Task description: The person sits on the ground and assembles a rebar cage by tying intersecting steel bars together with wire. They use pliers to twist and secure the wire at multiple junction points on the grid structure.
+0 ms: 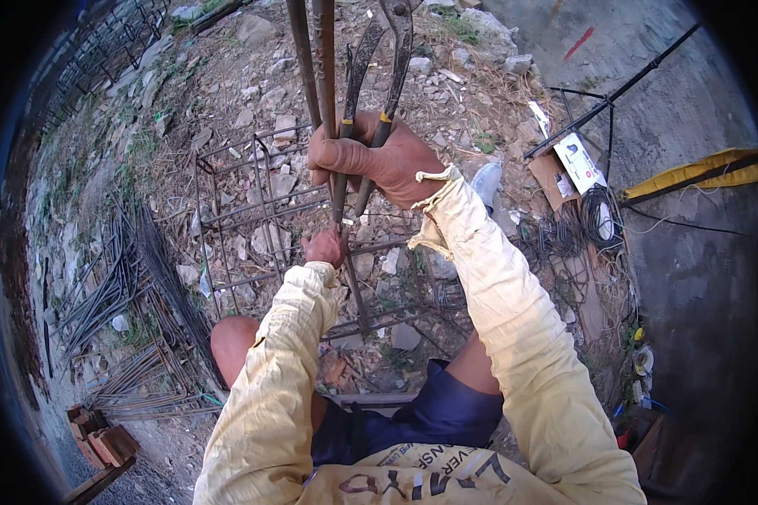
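My right hand (377, 164) is raised in the middle, closed around the black handles of long-handled pincers (387, 114) with yellow bands. Two rusty steel rods (324, 63) rise beside the pincers and pass at the thumb and fingers of this hand. Lower and to the left, my left hand (324, 246) is closed at a steel rod that slants down between my knees; part of its grip is hidden by the sleeve. Around and beneath both hands lies a cage of tied rebar (269, 209) on the rubble.
Bundles of thin steel rods (114, 290) lie at left, with red bricks (105, 442) below them. Broken stones cover the ground. At right are a black tripod (611, 99), a white box (579, 162), a coiled black cable (600, 217) and a yellow strip (699, 171).
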### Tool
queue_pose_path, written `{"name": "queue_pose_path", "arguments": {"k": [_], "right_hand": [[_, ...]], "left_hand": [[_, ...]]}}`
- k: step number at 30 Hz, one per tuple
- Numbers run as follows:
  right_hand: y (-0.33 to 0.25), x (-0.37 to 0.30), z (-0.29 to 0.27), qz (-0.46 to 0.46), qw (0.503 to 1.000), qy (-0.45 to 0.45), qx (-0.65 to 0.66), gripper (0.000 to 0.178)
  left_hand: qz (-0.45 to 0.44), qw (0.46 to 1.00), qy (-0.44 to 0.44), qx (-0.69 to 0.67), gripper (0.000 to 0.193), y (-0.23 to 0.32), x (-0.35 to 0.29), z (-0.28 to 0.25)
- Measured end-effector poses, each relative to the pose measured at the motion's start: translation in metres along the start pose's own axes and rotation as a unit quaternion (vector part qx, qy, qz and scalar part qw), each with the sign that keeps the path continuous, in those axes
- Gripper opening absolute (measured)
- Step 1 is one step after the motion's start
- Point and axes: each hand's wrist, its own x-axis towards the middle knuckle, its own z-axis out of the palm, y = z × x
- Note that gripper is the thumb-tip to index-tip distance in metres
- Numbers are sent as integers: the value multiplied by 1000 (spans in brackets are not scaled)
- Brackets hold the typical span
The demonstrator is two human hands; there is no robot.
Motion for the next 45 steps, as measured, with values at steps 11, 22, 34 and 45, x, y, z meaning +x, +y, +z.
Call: {"name": "queue_pose_path", "arguments": {"k": [11,22,34,45], "right_hand": [[9,-74,-28,4,969,224,-101,35],[157,-169,-116,310,823,435,-193,43],[264,-168,-188,404,722,483,-288,54],[264,-165,-135,390,757,439,-286,53]], "left_hand": [[-42,998,-40,40,37,-4,3,0],[-23,996,-58,59,48,-1,4,-14],[40,997,-51,35,44,6,11,-10],[42,998,-38,23,43,-3,9,-11]]}}
